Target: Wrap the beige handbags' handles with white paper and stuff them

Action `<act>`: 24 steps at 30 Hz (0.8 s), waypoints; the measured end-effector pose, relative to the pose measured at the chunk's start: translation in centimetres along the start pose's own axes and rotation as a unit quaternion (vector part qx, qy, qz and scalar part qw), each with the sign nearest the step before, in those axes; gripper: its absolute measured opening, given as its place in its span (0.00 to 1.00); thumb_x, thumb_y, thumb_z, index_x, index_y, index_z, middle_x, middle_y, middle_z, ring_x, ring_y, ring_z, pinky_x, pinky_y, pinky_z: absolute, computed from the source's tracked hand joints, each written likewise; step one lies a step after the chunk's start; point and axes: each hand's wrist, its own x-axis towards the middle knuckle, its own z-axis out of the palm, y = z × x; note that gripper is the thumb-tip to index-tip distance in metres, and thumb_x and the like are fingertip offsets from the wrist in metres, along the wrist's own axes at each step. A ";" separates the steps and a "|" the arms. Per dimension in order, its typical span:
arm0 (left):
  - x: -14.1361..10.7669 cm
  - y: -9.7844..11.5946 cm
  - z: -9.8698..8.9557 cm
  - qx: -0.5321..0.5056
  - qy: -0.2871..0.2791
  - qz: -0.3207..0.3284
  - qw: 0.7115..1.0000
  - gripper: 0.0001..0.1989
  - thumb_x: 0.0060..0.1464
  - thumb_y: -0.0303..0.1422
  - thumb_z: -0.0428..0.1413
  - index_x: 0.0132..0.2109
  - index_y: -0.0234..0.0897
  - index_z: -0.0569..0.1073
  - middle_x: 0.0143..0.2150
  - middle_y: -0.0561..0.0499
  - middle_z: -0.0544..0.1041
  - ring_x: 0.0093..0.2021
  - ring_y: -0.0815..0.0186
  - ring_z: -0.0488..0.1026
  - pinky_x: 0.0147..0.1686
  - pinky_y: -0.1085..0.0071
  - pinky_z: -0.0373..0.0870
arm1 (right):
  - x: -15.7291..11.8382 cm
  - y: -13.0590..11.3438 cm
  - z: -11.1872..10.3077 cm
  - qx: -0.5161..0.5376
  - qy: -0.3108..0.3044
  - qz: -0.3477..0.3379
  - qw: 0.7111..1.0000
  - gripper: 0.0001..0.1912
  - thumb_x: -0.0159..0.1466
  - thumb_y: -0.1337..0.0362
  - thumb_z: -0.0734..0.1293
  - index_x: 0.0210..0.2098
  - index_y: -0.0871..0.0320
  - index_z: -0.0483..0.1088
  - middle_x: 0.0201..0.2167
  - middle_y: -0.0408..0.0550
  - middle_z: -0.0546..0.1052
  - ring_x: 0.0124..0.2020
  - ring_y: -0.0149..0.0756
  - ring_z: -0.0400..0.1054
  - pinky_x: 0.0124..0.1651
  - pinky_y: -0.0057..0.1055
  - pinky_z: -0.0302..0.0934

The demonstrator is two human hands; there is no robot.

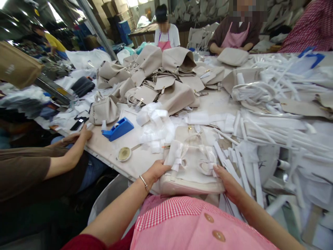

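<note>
Pale bag [191, 182] at counter [142, 163] edge, handles [179, 151] wrapped in white. Left hand [155, 171] and right hand [229, 183]: fingers clamped on opposite sides, probably to steady it. Blue tape dispenser [119, 129] left, likely for easy reach.

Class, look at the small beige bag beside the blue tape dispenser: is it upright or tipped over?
Upright: the beige bag stands with its base on the table and its handles at the top.
</note>
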 end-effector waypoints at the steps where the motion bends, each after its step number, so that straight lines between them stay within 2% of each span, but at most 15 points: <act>1: -0.4 1.3 0.0 0.014 0.006 0.025 1.000 0.14 0.39 0.34 0.64 0.36 0.32 0.79 0.31 0.48 0.79 0.31 0.62 0.74 0.32 0.69 0.70 | -0.3 0.1 -0.1 0.022 -0.024 0.002 0.999 0.29 0.62 0.43 0.62 0.55 0.54 0.71 0.52 0.55 0.77 0.54 0.51 0.70 0.49 0.45 0.68; 3: -1.7 4.7 -0.4 0.063 0.019 0.088 0.994 0.14 0.40 0.32 0.62 0.37 0.32 0.79 0.31 0.49 0.79 0.30 0.64 0.73 0.30 0.70 0.69 | -0.7 0.4 -0.7 0.045 -0.042 0.006 0.998 0.30 0.63 0.42 0.61 0.57 0.53 0.69 0.55 0.55 0.74 0.56 0.52 0.68 0.48 0.44 0.69; 5: -3.5 9.2 -1.1 0.155 0.034 0.157 0.975 0.12 0.42 0.33 0.60 0.36 0.33 0.79 0.30 0.51 0.78 0.29 0.65 0.72 0.29 0.72 0.68 | -0.9 0.8 -1.6 0.029 0.002 -0.002 1.000 0.31 0.61 0.41 0.62 0.57 0.52 0.68 0.58 0.54 0.71 0.58 0.52 0.66 0.48 0.44 0.69; 6: -4.7 11.7 -1.5 0.225 0.055 0.189 0.954 0.10 0.42 0.33 0.59 0.34 0.33 0.79 0.28 0.53 0.76 0.28 0.65 0.71 0.29 0.73 0.68 | -0.9 1.0 -2.0 0.018 0.031 -0.011 0.999 0.32 0.61 0.41 0.63 0.57 0.52 0.67 0.59 0.54 0.70 0.58 0.51 0.66 0.48 0.44 0.68; 7: -5.9 14.1 -1.7 0.295 0.085 0.224 0.925 0.08 0.41 0.32 0.59 0.31 0.34 0.78 0.26 0.54 0.74 0.28 0.66 0.70 0.29 0.73 0.67 | -0.9 1.0 -2.3 0.010 0.056 -0.024 0.998 0.32 0.60 0.41 0.63 0.57 0.53 0.68 0.59 0.54 0.70 0.59 0.51 0.65 0.50 0.44 0.68; 9: -8.5 18.3 -1.4 0.433 0.154 0.281 0.843 0.05 0.41 0.29 0.58 0.29 0.34 0.76 0.24 0.53 0.72 0.28 0.65 0.69 0.32 0.72 0.67 | -1.1 0.7 -2.4 0.008 0.072 -0.052 0.996 0.30 0.60 0.42 0.64 0.54 0.54 0.70 0.57 0.55 0.72 0.58 0.50 0.66 0.51 0.43 0.66; 11: -10.8 20.3 0.3 0.532 0.216 0.315 0.755 0.03 0.42 0.27 0.57 0.28 0.35 0.75 0.24 0.51 0.71 0.30 0.62 0.70 0.35 0.69 0.67 | -1.7 -0.1 -2.0 0.025 0.040 -0.069 0.996 0.28 0.60 0.42 0.64 0.50 0.55 0.72 0.55 0.56 0.74 0.56 0.49 0.67 0.50 0.41 0.67; 13: -12.2 19.7 3.5 0.580 0.242 0.346 0.696 0.04 0.44 0.24 0.56 0.30 0.34 0.75 0.26 0.46 0.72 0.31 0.57 0.72 0.37 0.63 0.68 | -2.7 -1.2 -1.0 0.060 -0.014 -0.072 0.995 0.27 0.61 0.42 0.63 0.48 0.56 0.73 0.54 0.57 0.74 0.54 0.49 0.70 0.47 0.40 0.68; 15: -12.8 17.2 7.6 0.594 0.205 0.384 0.676 0.06 0.44 0.21 0.55 0.30 0.32 0.75 0.26 0.44 0.72 0.29 0.55 0.73 0.35 0.62 0.69 | -3.7 -2.2 0.2 0.108 -0.073 -0.062 0.990 0.28 0.61 0.42 0.63 0.49 0.56 0.73 0.53 0.57 0.74 0.52 0.48 0.71 0.45 0.39 0.69; 16: -12.9 15.6 9.5 0.597 0.175 0.395 0.676 0.05 0.43 0.21 0.56 0.27 0.34 0.74 0.24 0.45 0.71 0.26 0.57 0.72 0.32 0.63 0.69 | -4.2 -2.5 0.7 0.130 -0.098 -0.052 0.985 0.28 0.61 0.41 0.62 0.49 0.56 0.72 0.53 0.57 0.75 0.51 0.47 0.72 0.43 0.39 0.69; 17: -13.0 14.1 11.2 0.593 0.106 0.425 0.676 0.06 0.43 0.21 0.57 0.25 0.35 0.73 0.22 0.46 0.70 0.24 0.59 0.71 0.30 0.64 0.69 | -4.5 -2.7 1.1 0.147 -0.119 -0.043 0.981 0.28 0.62 0.41 0.61 0.49 0.56 0.72 0.51 0.57 0.76 0.49 0.46 0.72 0.42 0.38 0.70; 18: -13.0 12.9 12.5 0.576 0.025 0.463 0.673 0.05 0.45 0.23 0.58 0.26 0.37 0.74 0.23 0.46 0.72 0.23 0.60 0.70 0.30 0.65 0.69 | -4.8 -2.7 1.3 0.158 -0.131 -0.035 0.978 0.28 0.62 0.40 0.61 0.48 0.55 0.71 0.50 0.56 0.76 0.47 0.45 0.73 0.41 0.37 0.70; 19: -12.9 12.0 13.3 0.548 -0.011 0.493 0.675 0.05 0.48 0.25 0.58 0.28 0.39 0.74 0.25 0.46 0.73 0.25 0.61 0.71 0.30 0.66 0.69 | -5.0 -2.6 1.3 0.165 -0.133 -0.026 0.977 0.27 0.62 0.41 0.61 0.47 0.55 0.71 0.48 0.56 0.77 0.45 0.44 0.74 0.40 0.36 0.70; 21: -12.3 11.2 12.9 0.508 -0.020 0.518 0.687 0.05 0.55 0.32 0.55 0.32 0.42 0.75 0.30 0.45 0.75 0.29 0.61 0.72 0.34 0.66 0.71 | -5.0 -1.8 0.9 0.175 -0.107 -0.003 0.979 0.23 0.61 0.43 0.64 0.44 0.55 0.71 0.44 0.53 0.78 0.40 0.41 0.75 0.37 0.34 0.70; 24: -9.1 11.3 8.2 0.501 0.100 0.461 0.725 0.10 0.59 0.36 0.51 0.42 0.39 0.76 0.40 0.44 0.77 0.41 0.57 0.74 0.46 0.63 0.70 | -4.8 -0.3 0.0 0.198 -0.037 0.035 0.979 0.19 0.59 0.50 0.70 0.44 0.54 0.70 0.44 0.51 0.77 0.39 0.37 0.74 0.35 0.30 0.69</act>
